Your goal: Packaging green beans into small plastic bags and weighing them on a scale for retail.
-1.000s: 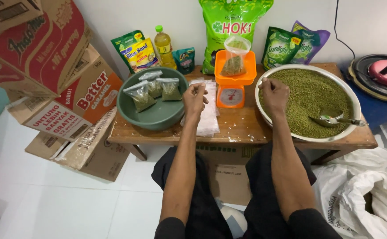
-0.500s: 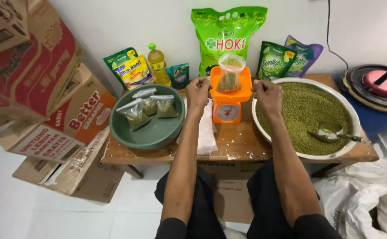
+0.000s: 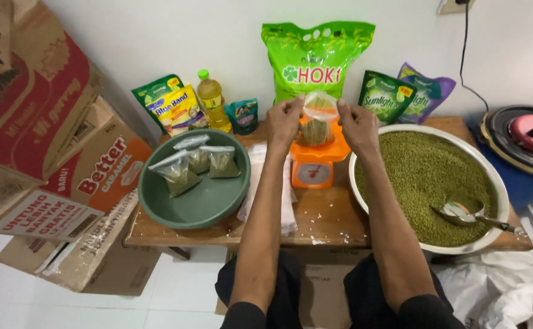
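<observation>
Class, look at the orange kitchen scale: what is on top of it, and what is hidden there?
A clear plastic bag partly filled with green beans stands on the orange scale. The left hand and right hand pinch its top corners. The bag covers the middle of the scale's tray.

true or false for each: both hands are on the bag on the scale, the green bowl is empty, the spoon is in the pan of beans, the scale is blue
1. Both the left hand and right hand hold the top of the small plastic bag on the scale: true.
2. The green bowl is empty: false, it holds three filled bags.
3. The spoon lies in the pan of green beans: true.
4. The scale is blue: false, it is orange.
</observation>
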